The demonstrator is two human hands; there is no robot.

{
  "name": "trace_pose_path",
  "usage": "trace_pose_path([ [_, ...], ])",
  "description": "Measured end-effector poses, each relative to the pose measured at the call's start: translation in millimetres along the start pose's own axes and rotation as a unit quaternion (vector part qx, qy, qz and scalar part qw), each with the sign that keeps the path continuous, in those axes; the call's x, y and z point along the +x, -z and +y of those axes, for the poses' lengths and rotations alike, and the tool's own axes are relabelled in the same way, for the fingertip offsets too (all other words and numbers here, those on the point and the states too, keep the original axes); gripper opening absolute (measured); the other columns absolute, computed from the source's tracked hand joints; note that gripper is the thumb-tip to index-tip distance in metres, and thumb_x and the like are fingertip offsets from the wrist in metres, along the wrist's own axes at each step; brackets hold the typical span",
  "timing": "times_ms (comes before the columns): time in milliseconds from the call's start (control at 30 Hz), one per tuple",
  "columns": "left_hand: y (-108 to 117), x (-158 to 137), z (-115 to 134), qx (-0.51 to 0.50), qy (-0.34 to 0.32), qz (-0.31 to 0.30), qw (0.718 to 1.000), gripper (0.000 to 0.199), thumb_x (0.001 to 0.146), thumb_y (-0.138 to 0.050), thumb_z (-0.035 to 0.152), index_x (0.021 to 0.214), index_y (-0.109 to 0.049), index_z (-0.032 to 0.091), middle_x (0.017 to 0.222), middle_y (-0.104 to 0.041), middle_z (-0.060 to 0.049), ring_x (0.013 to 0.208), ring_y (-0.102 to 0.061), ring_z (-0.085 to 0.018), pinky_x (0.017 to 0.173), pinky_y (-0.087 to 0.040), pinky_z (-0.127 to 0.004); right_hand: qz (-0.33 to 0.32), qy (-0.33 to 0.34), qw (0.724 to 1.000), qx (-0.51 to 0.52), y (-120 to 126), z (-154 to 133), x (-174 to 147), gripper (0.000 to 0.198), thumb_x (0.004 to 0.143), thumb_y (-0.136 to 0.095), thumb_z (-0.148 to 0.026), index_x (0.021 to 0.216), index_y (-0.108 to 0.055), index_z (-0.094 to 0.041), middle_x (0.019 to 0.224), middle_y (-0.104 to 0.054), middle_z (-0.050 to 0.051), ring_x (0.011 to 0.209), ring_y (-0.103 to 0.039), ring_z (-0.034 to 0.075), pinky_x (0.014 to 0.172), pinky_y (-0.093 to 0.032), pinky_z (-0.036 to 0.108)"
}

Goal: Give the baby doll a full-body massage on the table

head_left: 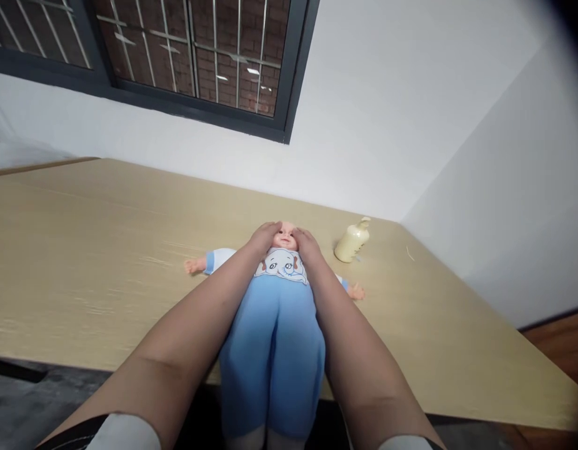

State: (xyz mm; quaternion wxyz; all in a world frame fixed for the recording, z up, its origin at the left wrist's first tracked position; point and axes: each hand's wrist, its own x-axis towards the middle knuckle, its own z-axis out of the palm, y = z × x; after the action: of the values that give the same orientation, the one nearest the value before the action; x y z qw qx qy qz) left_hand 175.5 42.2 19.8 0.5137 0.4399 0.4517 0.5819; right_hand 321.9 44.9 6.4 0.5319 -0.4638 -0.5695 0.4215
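Note:
A baby doll (274,319) lies on its back in the middle, its head toward the wall. It wears blue trousers and a white top with an elephant face on the front. My left hand (265,237) curves against one side of the doll's head (285,236), and my right hand (306,244) cups the other side. Both hold the head between them, and some fingertips are hidden behind it. The doll's arms stretch out sideways past my forearms. Its legs reach down over the table's near edge toward me.
The doll's upper body rests on a wooden table (105,269). Right of the doll stands a pale yellow pump bottle (352,242). A thin pale strip (410,253) lies farther right. White walls and a barred window (195,50) are behind the table.

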Motion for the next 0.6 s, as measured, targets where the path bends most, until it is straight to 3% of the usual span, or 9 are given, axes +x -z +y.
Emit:
trace_pose_path([
  [233, 2.1, -13.4, 2.6, 0.035, 0.001, 0.014, 0.999, 0.047, 0.071, -0.081, 0.039, 0.109, -0.065, 0.017, 0.115, -0.069, -0.013, 0.111, -0.064, -0.03, 0.094, -0.048, -0.038, 0.008, -0.01, 0.999, 0.052, -0.5, 3.9, 0.2, 0.047, 0.075, -0.071, -0.056, 0.108, -0.067, -0.023, 0.099, -0.071, 0.004, 0.095, -0.066, 0.023, 0.084, -0.053, 0.038],
  [433, -1.6, -23.6, 10.7, -0.003, 0.012, -0.023, 1.0, 0.045, 0.074, -0.079, 0.034, 0.111, -0.061, 0.016, 0.107, -0.071, -0.012, 0.094, -0.068, -0.025, 0.083, -0.053, -0.035, -0.006, -0.029, 0.998, 0.06, -0.5, 1.6, -4.7, 0.057, 0.073, -0.075, -0.057, 0.118, -0.061, -0.026, 0.103, -0.07, 0.004, 0.093, -0.066, 0.022, 0.081, -0.054, 0.037],
  [600, -1.6, -22.1, 10.2, -0.026, 0.018, -0.036, 0.999, 0.042, 0.074, -0.079, 0.031, 0.109, -0.062, 0.015, 0.101, -0.071, -0.011, 0.089, -0.069, -0.024, 0.084, -0.053, -0.037, -0.003, -0.01, 0.998, 0.068, -1.6, -3.4, -6.1, 0.056, 0.072, -0.075, -0.056, 0.117, -0.062, -0.026, 0.105, -0.07, 0.003, 0.095, -0.066, 0.022, 0.081, -0.055, 0.036],
])
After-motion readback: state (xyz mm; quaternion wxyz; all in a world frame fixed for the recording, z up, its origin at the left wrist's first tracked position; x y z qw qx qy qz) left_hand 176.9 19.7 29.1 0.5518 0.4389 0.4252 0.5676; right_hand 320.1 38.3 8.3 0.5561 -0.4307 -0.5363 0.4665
